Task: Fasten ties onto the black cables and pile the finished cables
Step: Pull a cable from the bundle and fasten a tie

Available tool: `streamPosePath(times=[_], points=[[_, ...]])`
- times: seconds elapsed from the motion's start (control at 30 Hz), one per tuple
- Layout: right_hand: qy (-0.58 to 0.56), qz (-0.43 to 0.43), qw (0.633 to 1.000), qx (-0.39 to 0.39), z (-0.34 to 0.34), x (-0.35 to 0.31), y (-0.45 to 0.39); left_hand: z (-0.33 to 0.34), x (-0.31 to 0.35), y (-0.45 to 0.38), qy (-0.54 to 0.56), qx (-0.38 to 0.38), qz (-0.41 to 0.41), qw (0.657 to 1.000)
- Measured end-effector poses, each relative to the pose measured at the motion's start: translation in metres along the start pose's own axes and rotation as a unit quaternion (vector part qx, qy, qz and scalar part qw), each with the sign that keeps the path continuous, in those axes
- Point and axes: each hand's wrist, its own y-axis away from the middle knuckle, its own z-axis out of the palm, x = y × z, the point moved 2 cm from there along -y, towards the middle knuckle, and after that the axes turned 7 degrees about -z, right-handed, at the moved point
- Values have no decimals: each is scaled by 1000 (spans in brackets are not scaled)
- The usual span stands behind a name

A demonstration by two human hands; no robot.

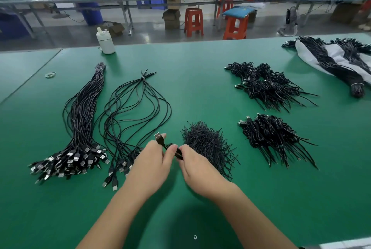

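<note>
Both hands meet over the green table (200, 92), just left of a heap of short black ties (208, 144). My left hand (154, 160) grips a coiled black cable (166, 146) whose USB plug (158, 137) sticks up past the fingers. My right hand (192, 162) pinches the other end of the same coil; whether a tie is in that pinch is hidden. Untied cables lie to the left as a thick bundle (80, 128) and a looser bundle (130, 112). Two piles of tied cables sit to the right, one near (275, 138) and one farther (267, 86).
A white bottle (105, 41) stands at the table's far edge, with rubber bands (50, 74) lying to its left. At far right a bound cable bundle (341, 63) rests on a grey bag. Beyond the table are red stools (193, 21) and long workbenches.
</note>
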Motion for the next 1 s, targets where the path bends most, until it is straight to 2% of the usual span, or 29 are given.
streamPosePath(times=[0.1, 0.23, 0.4, 0.57, 0.6, 0.63, 0.7, 0.73, 0.77, 0.83, 0.87, 0.9, 1.0], points=[[1, 22, 999, -27, 1, -1, 3, 1, 3, 0, 36, -40, 57, 997], [-18, 34, 998, -43, 5, 0, -1, 3, -1, -9, 23, -37, 86, 995], [-188, 39, 980, -47, 5, 5, -3, 5, -1, -24, 34, -55, 61, 996], [-110, 23, 994, -5, -3, 8, -2, 15, 6, -39, 74, -110, 33, 991], [-108, 28, 994, 11, -6, 10, -3, 19, 7, -41, 131, -132, 29, 982], [-102, 37, 994, 28, -10, 13, -4, 23, 7, -43, 231, -169, 16, 958], [-96, 73, 990, 69, -18, 22, -6, 30, 4, -47, 444, -249, -41, 860], [-100, 97, 986, 90, -22, 27, -6, 34, -2, -51, 482, -261, -69, 834], [-114, 120, 980, 108, -26, 33, -5, 39, -8, -56, 453, -246, -86, 853], [-164, 160, 964, 136, -32, 46, -2, 51, -21, -63, 216, -167, -77, 959], [-185, 179, 955, 144, -35, 52, 0, 58, -26, -64, 89, -135, -62, 985], [-196, 194, 950, 148, -38, 58, 2, 65, -30, -64, 10, -116, -54, 992], [-193, 226, 944, 145, -41, 71, 8, 83, -31, -57, -67, -88, -44, 993]])
